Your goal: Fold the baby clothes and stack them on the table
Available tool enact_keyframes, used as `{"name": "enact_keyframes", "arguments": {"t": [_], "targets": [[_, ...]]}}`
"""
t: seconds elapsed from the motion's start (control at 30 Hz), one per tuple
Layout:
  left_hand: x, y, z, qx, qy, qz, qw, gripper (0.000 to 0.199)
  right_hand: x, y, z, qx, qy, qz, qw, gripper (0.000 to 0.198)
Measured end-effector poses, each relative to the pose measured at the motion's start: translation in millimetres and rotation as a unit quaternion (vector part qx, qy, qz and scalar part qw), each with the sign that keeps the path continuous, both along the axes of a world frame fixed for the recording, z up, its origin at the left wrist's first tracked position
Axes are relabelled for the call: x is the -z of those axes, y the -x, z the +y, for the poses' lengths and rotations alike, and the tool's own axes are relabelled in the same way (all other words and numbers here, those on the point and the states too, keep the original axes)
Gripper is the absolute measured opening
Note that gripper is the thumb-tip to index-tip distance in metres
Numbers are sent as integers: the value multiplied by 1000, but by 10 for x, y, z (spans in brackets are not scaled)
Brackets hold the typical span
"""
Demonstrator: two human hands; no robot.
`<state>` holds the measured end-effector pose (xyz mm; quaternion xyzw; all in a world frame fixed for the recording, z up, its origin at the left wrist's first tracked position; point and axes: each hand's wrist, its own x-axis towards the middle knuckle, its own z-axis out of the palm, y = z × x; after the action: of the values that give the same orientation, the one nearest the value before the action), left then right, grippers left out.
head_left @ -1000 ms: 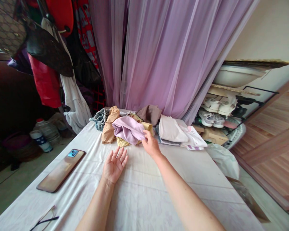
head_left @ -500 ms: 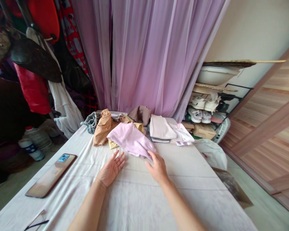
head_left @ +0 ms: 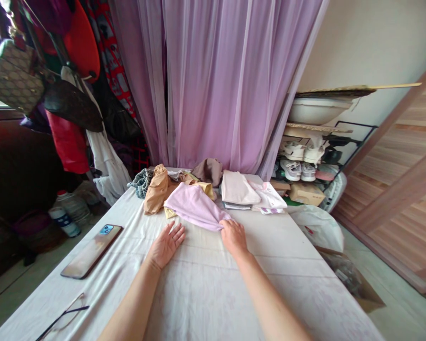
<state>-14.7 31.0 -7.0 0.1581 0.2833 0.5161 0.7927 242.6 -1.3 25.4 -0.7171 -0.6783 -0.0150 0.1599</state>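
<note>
A lilac garment point(head_left: 195, 206) lies at the front of a loose heap of clothes; its exact kind is not clear. My right hand point(head_left: 233, 235) is closed around its right-hand corner. My left hand point(head_left: 168, 244) rests palm up just in front of the garment, fingers spread and holding nothing. Behind and left of the lilac piece are tan pants point(head_left: 156, 192), a bunched denim piece point(head_left: 141, 183) and a brown cloth point(head_left: 208, 171). Yellow fabric peeks out from beneath it. To the right sits a stack of folded clothes point(head_left: 238, 189) beside a folded white printed garment point(head_left: 269, 196).
A phone point(head_left: 91, 252) and eyeglasses point(head_left: 66, 315) lie on the left of the cloth-covered table point(head_left: 195, 293). Purple curtains point(head_left: 213, 85) hang behind. Bags and hats hang at left. A shoe rack point(head_left: 300, 161) and a white plastic bag point(head_left: 317, 225) stand at right.
My right hand has closed on the corner of the lilac garment, which is now drawn taut there. My left hand stays open. The view has shifted slightly.
</note>
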Motion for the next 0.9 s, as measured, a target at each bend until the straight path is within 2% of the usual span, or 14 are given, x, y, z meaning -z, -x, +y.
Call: {"name": "enact_keyframes", "arguments": {"t": [0.13,0.27,0.37,0.47,0.6,0.73,0.83,0.9], "targets": [[-78,-40,-9,-11,6,5,1000,34,65,-478,-355,15,-57,-27,998,32],[-139,-101,0,-34,22,25,999,24,266,-987,-670,91,-104,-32,990,33],[-144,-202,-10,-22,20,81,996,18,453,-1209,-816,145,-139,-22,979,33],[-134,-371,-46,26,-6,159,987,31,626,-1270,-864,137,-180,6,974,37],[-159,-631,-30,99,-48,270,957,48,789,-1297,-831,71,-273,36,959,40],[-223,-815,128,51,-26,358,932,76,813,-1356,-811,0,-333,54,942,37],[-244,-906,258,-3,-18,376,926,90,758,-1367,-834,15,-357,82,930,39],[-250,-962,317,-30,-24,378,925,87,719,-1369,-860,43,-374,89,922,40]]}}
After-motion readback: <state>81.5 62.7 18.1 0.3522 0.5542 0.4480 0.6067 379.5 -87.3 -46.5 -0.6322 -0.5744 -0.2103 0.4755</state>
